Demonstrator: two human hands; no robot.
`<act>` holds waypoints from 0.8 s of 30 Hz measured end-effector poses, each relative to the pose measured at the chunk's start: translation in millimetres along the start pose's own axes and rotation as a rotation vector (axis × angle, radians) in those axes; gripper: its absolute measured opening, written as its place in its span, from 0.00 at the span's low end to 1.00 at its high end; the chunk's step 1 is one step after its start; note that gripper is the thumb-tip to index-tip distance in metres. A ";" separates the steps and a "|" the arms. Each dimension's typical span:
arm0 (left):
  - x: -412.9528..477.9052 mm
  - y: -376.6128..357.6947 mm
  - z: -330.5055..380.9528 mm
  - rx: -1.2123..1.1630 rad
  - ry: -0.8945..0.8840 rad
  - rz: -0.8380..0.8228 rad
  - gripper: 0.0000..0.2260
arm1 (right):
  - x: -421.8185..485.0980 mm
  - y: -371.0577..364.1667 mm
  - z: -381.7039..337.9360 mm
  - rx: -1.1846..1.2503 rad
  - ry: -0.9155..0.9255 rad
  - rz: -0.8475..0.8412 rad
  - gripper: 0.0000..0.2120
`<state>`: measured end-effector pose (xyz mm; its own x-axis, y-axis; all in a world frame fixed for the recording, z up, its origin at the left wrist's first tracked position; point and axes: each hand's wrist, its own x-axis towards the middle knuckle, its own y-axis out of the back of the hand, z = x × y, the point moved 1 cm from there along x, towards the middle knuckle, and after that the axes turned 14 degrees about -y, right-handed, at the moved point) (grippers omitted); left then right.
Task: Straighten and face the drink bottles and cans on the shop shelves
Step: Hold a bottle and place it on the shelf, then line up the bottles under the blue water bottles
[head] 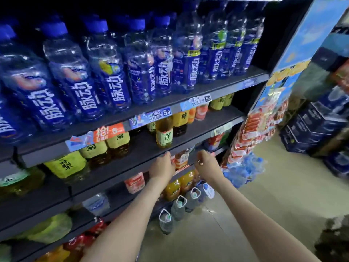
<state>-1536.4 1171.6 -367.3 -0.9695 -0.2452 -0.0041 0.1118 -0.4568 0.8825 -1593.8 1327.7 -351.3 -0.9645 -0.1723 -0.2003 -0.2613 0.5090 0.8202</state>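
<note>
Orange-labelled bottle (pixel 182 157) is gripped at its side by left hand (pixel 163 165) — right hand (pixel 204 163) is held curled just beside, grasp not discernible.

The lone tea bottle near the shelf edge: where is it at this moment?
In the head view, the tea bottle stands centrally on the second shelf, near its front edge, just above the left hand and below a 5.0 price tag.

The drink bottles (pixel 105 72) stand on a shelf (pixel 230 87) above the tea bottles (pixel 164 133).
</note>
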 end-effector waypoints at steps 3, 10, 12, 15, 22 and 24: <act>17.9 -4.3 6.0 -0.013 0.072 0.025 0.11 | 29.8 2.2 2.4 0.035 0.028 -0.056 0.08; 19.6 -17.8 26.4 0.070 0.250 0.136 0.11 | 74.6 10.5 12.6 0.103 0.154 -0.193 0.10; 22.3 -17.7 31.8 0.079 0.309 0.172 0.12 | 86.2 12.4 17.8 0.108 0.220 -0.234 0.09; 28.3 -16.8 35.0 0.061 0.392 0.254 0.14 | 106.1 12.6 21.3 0.121 0.269 -0.269 0.13; 43.2 -33.0 35.1 0.007 0.464 0.426 0.17 | 123.7 -7.6 -1.1 0.297 0.333 -0.270 0.19; 50.9 -35.7 30.6 -0.042 0.446 0.519 0.20 | 124.8 -20.2 -13.0 0.359 0.369 -0.274 0.21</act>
<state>-1596.4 1201.6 -384.6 -0.6065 -0.7659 0.2134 0.5547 -0.2153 0.8038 -1708.4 1285.0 -385.9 -0.7993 -0.5873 -0.1271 -0.5582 0.6473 0.5191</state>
